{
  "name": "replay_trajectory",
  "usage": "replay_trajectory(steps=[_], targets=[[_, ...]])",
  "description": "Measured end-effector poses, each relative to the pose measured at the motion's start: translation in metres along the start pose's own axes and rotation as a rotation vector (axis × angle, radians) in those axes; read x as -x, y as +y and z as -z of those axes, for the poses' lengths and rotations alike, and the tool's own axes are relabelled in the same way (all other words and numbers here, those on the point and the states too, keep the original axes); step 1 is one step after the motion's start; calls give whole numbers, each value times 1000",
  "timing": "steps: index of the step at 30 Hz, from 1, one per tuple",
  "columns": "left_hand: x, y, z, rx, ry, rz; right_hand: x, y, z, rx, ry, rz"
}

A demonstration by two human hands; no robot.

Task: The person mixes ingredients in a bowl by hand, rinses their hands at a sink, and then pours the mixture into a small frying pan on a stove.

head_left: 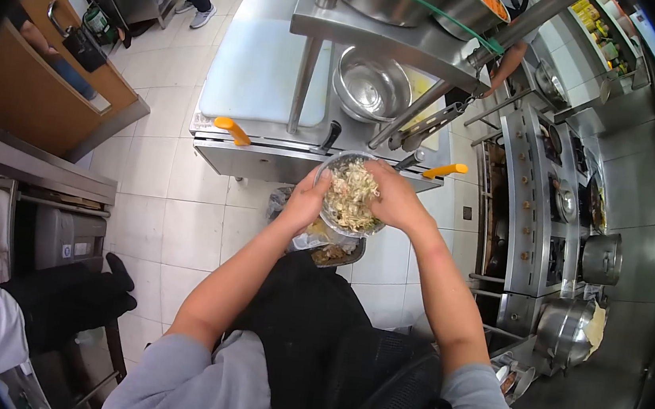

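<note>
Holds the bowl (342, 159) of food (351, 196) by the near edge of the surface (271, 133). Closes left hand (308, 200) fingers on left rim; bends right hand (396, 199) fingers, half-open, at the food, hold unclear. Seems mostly mixed, perhaps unevenly; not yet set down.

busy restaurant-style kitchen, long stainless steel stove (539, 203) with a row of knobs, large metal pot (602, 258) beside it, steel shelf (397, 38) over a worktop (266, 70), pale tiled floor (193, 230), several people about
</note>
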State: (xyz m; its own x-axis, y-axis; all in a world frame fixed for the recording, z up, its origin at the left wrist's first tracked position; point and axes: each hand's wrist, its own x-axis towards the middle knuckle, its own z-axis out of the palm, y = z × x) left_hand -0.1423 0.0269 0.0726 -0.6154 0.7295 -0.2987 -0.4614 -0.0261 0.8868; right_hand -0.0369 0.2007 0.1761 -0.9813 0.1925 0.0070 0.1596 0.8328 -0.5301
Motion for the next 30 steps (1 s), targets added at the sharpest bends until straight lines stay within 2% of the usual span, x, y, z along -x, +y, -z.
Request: replay_trajectory(steps=[4, 5, 8, 9, 10, 12, 14, 16, 18, 20, 21, 25, 27, 28, 30], targets=[[-9, -1, 1, -14, -31, -49, 7, -9, 32, -132, -89, 5], [-9, -1, 0, -62, -10, -69, 5, -15, 44, -87, -178, -58], [-6, 9, -7, -40, -43, -65, 12, 12, 14, 58, -156, 4], [-7, 10, -12, -41, -49, -65, 16, 10, -2, 126, -40, 88], [-8, 9, -19, -53, -22, -107, 13, 3, -9, 128, -38, 84], [-8, 2, -23, -64, 5, -146, 10, -7, -16, 126, -145, -169], [-12, -7, -18, -21, -63, -63, 11, -3, -8, 113, -86, -173], [-8, 0, -20, -26, -47, -65, 15, 3, 4, 92, 17, -183], [-8, 1, -22, -32, -41, -63, 20, 6, 13, 44, 65, -173], [-13, 2, -24, -54, -60, -89, 25, 10, 20, -93, -14, -8], [-11, 7, -25, -56, -46, -80, 26, -1, 36, -149, -78, -58], [-7, 10, -36, -40, -23, -139, 29, 10, 30, -111, -76, -149], [-6, 7, -50, -80, 0, -229, 27, 10, -1, 106, 131, -139], [-8, -1, -52, -78, 3, -228, 26, 9, -5, 106, 128, -138], [-12, -16, -51, -49, -27, -169, 21, 7, -10, -110, -29, -473]])
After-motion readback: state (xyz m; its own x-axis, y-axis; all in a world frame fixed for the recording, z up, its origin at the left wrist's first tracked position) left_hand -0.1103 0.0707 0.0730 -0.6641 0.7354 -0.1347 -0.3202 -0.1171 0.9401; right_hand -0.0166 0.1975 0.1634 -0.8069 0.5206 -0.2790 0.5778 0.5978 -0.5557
